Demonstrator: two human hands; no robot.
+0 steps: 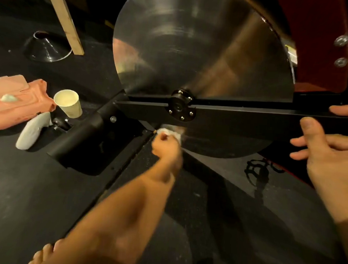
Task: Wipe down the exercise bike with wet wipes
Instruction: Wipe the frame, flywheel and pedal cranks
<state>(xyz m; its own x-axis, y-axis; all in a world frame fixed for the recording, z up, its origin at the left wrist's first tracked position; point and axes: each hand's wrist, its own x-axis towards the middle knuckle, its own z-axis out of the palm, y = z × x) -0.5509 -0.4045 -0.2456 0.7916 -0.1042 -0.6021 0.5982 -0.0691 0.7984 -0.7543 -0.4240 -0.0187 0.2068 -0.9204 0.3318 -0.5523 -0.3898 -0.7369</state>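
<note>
Left hand [165, 142], near the middle of the frame, is squeezed tight around a white wet wipe [170, 132]. It presses the wipe against the bottom edge of the big shiny wheel [204, 58] of the exercise bike. The hand looks blurry.

Right hand [328, 153] is at the right side of the frame. Its fingers are spread apart and a little curled. The fingertips touch the black bar [241, 117] that runs across the wheel, but the hand does not grip it.

At the left of the frame, on the dark floor [33, 184], lies a pink pack of wipes [14, 103] with one wipe poking out. Just beside it stands a paper cup [69, 103]. Below the cup lies a crumpled used wipe [33, 130]. A wooden leg [67, 17] stands in the upper left.
</note>
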